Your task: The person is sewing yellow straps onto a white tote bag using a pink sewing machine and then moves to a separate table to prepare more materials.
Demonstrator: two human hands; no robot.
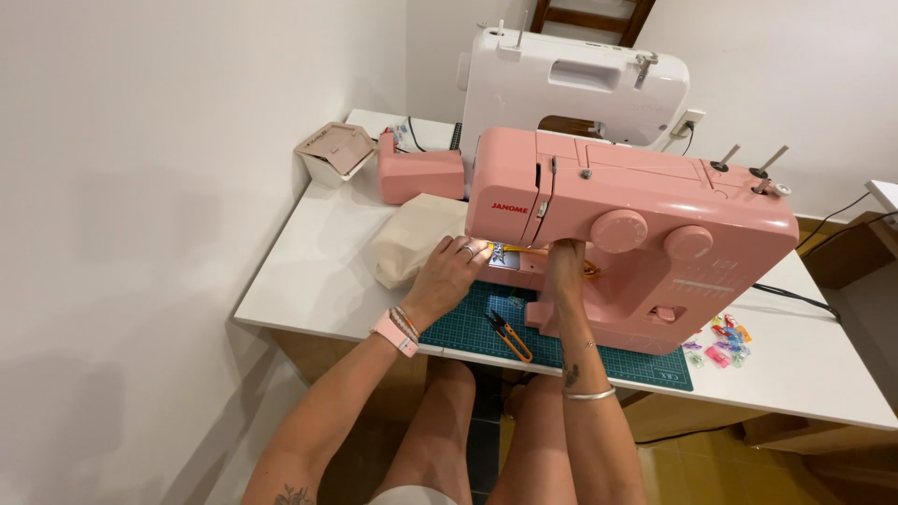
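Left hand [454, 273] lies flat, fingers spread, pressing cream fabric [412, 241] at the needle plate of the pink sewing machine [636, 234]; right hand [565, 257] reaches under the machine's arm, grip hidden, cannot tell. Judgement: keep the fabric taut and fingertips clear of the needle. Thread snips [508, 335] lie at 6 o'clock on the green cutting mat [458, 327].

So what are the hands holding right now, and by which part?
Left hand presses flat on the cream fabric at the needle. Right hand reaches under the pink sewing machine; its grip is hidden.
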